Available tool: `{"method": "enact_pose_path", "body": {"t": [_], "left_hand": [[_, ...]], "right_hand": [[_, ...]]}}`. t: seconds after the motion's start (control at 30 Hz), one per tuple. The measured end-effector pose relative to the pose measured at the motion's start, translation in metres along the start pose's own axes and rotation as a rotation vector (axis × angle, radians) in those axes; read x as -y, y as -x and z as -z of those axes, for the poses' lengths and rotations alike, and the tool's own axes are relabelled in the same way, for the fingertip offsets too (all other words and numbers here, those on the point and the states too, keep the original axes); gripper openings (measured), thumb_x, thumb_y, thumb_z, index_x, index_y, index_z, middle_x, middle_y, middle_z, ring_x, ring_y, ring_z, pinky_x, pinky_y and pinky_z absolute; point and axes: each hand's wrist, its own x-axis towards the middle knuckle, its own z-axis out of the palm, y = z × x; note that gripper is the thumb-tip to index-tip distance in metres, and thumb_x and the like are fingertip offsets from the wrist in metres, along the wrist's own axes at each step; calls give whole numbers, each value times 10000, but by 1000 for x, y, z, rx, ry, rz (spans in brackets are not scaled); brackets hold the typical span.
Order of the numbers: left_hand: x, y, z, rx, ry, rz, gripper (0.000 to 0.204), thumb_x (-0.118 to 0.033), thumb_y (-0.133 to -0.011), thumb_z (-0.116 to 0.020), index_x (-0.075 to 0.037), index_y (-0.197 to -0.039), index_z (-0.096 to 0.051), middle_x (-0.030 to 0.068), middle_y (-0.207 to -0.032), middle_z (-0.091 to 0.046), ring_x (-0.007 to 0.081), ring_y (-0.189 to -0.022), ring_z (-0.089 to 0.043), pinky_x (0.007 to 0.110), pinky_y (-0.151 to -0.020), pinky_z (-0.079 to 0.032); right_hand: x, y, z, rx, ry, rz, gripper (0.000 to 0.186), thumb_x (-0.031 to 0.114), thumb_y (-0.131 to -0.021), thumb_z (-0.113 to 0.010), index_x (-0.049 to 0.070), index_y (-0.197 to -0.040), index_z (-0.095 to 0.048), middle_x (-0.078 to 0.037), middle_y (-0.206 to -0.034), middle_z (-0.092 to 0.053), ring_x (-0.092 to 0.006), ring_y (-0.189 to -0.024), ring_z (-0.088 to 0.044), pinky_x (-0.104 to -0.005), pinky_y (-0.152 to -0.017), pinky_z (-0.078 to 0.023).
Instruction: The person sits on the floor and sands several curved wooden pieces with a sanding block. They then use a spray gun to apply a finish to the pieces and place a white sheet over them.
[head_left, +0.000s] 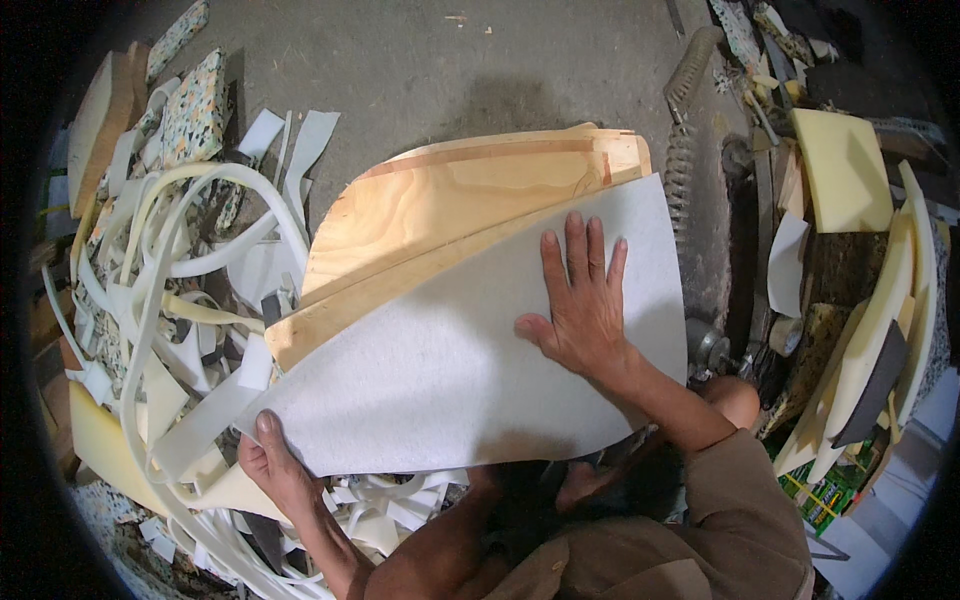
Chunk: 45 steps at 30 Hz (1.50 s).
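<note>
A large white foam or felt sheet point(430, 370) lies slanted over a light plywood piece point(450, 195) with a curved far edge and a raised rim. The far part of the wood shows; the rest is hidden under the sheet. At the sheet's near left corner my left hand point(280, 475) pinches the edge, thumb on top and fingers partly hidden. My right hand point(585, 310) rests flat on the right half of the sheet, fingers spread and pointing away from me, holding nothing.
Heaped to the left are white foam strips point(150, 300) and a speckled foam block point(195, 105). On the right stand yellow foam pieces point(840, 170) and a roll of tape point(785, 335). A coiled air hose point(678, 180) runs along the grey floor point(400, 60) toward a metal tool point(708, 345).
</note>
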Motion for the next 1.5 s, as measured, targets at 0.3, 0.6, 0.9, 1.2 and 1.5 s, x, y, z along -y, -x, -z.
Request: {"method": "enact_pose_path", "body": {"t": [0.3,0.6,0.9,1.2,1.5], "left_hand": [[-13,10,7,-134,-27,-11,234,-207,-962,-617,27,-970,-609,69,-914,-620,148,-830,-580,310,-743,-486],[-54,62,38,-388,-180,-365,394,-361,-881,-619,-40,-1107,-651,115,-1092,-615,263,-997,-582,438,-912,-476],[-108,77,2,-539,-223,-375,401,-392,-916,-592,-21,-1068,-616,112,-1019,-620,235,-966,-581,416,-925,-454],[-71,40,-17,-458,-81,-141,347,-352,-943,-661,-19,-1010,-593,86,-953,-631,167,-933,-574,335,-913,-443],[-39,13,-11,-143,-121,-165,328,-313,-959,-674,-72,-780,-541,-50,-762,-502,59,-727,-410,223,-704,-348]], "right_hand": [[6,1,6,-16,-38,-34,990,752,-902,-368,115,-1591,-51,-224,-1634,71,-433,-1503,61,-792,-1041,-79],[22,42,19,-64,-338,33,1020,768,-912,-299,27,-1573,-67,-315,-1603,-2,-517,-1472,-73,-713,-1102,-88],[17,40,43,-168,-534,80,993,767,-907,-322,88,-1587,-73,-303,-1608,-16,-519,-1474,-49,-684,-1127,-65],[-1,16,25,-71,-363,68,1001,789,-898,-285,98,-1588,-64,-294,-1610,9,-501,-1481,-20,-692,-1124,-58],[-2,8,7,12,-124,-27,996,780,-901,-273,80,-1584,-88,-285,-1614,1,-458,-1497,18,-654,-1147,12]]}}
